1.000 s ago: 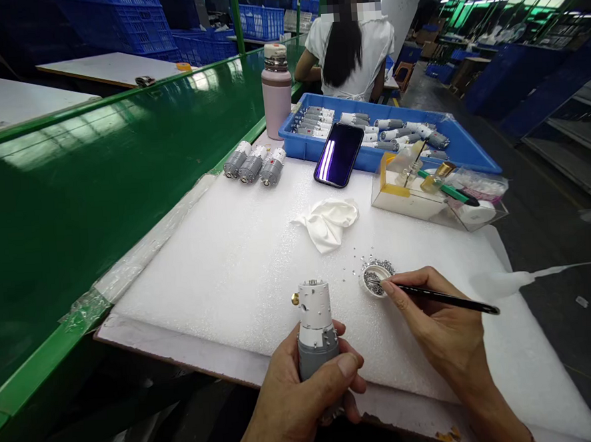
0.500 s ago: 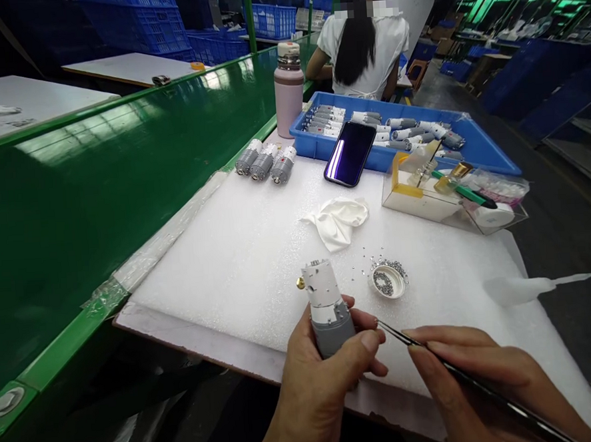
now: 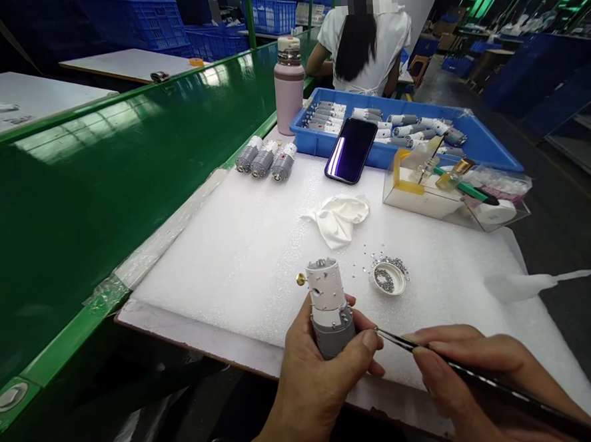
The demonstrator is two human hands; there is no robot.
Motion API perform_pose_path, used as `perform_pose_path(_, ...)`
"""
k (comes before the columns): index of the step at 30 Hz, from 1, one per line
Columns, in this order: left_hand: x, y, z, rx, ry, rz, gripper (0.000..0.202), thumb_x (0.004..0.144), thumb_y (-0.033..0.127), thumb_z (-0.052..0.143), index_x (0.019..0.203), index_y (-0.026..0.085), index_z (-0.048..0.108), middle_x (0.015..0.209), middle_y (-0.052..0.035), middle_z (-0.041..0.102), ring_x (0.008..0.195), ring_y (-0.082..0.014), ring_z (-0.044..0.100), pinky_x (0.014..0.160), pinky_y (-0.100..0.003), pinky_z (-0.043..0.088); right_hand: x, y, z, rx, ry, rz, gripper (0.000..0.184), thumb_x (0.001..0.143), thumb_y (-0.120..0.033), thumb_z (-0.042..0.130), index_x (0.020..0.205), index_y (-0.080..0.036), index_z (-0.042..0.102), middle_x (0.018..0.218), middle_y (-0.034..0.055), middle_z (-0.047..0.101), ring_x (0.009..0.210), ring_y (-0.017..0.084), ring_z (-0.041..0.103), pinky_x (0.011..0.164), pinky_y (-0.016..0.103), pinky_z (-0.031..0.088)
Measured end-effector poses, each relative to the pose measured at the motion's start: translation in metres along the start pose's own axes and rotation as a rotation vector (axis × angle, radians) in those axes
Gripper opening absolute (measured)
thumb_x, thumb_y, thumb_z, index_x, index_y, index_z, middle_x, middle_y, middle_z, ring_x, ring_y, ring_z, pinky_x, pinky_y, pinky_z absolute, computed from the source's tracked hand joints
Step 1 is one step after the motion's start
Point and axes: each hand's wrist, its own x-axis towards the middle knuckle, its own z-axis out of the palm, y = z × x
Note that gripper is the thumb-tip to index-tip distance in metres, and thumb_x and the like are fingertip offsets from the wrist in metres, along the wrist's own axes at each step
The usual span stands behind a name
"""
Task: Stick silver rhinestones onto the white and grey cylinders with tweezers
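The left hand point(image 3: 320, 386) has its thumb and fingers wrapped around the grey lower half of a white-and-grey cylinder point(image 3: 326, 292), whose white end stands up above them. The right hand point(image 3: 485, 376) pinches black tweezers point(image 3: 500, 386) between thumb and fingers, tips just beside the left fingertips; whether they touch, or grip a bead, is too small to tell. The left fingers hide the cylinder's base; the frame cuts off the right wrist. Beyond the left fingers, bare foam sheet point(image 3: 228, 265) reaches to a cloth point(image 3: 339, 221); a bead-filled cap point(image 3: 398, 280) sits beyond the tweezer tips, and the board's front edge point(image 3: 197, 339) runs left of the left fingers
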Motion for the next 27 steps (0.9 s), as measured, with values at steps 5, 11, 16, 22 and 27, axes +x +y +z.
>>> perform_pose_path(5,-0.001,0.000,-0.005,-0.096,-0.058,-0.076,0.034,0.079,0.024,0.078,0.103,0.018,0.056,0.082,0.0046,0.067,0.061,-0.0071,0.065,0.062,-0.019,0.049,0.011,0.009,-0.005,0.246,-0.120,0.165,0.011,0.081,-0.019,0.074,0.078,-0.020,0.063,0.078,0.0036,0.068,0.046,0.008,0.054,0.036,0.016,0.040)
perform_pose_path(11,-0.001,0.004,-0.006,-0.082,-0.094,-0.116,0.032,0.080,0.021,0.076,0.102,0.017,0.054,0.076,0.0044,0.067,0.058,-0.0073,0.063,0.061,-0.020,0.047,0.015,0.005,-0.004,0.313,-0.107,0.263,0.016,0.079,-0.022,0.076,0.071,-0.019,0.062,0.075,0.0041,0.068,0.040,0.005,0.047,0.034,0.015,0.037)
perform_pose_path(16,0.001,0.003,-0.008,-0.062,-0.112,-0.112,0.032,0.080,0.023,0.076,0.102,0.017,0.054,0.076,0.0050,0.067,0.058,-0.0065,0.062,0.061,-0.020,0.046,0.013,0.009,-0.006,0.336,-0.166,0.319,0.015,0.080,-0.021,0.075,0.073,-0.020,0.061,0.076,0.0021,0.066,0.039,0.007,0.049,0.031,0.015,0.036)
perform_pose_path(22,0.003,0.002,-0.011,-0.054,-0.128,-0.118,0.031,0.080,0.024,0.076,0.102,0.018,0.055,0.078,0.0046,0.068,0.059,-0.0070,0.063,0.062,-0.022,0.047,0.013,0.007,-0.006,0.352,-0.156,0.353,0.018,0.077,-0.024,0.078,0.072,-0.020,0.061,0.076,0.0020,0.066,0.039,0.006,0.049,0.031,0.015,0.037)
perform_pose_path(27,0.002,0.002,-0.011,-0.095,-0.131,-0.152,0.034,0.077,0.024,0.079,0.102,0.016,0.056,0.076,0.0033,0.067,0.059,-0.0077,0.063,0.060,-0.021,0.046,0.014,0.005,-0.005,0.356,-0.140,0.301,0.016,0.079,-0.022,0.076,0.073,-0.019,0.062,0.074,0.0020,0.067,0.035,0.006,0.047,0.028,0.015,0.034)
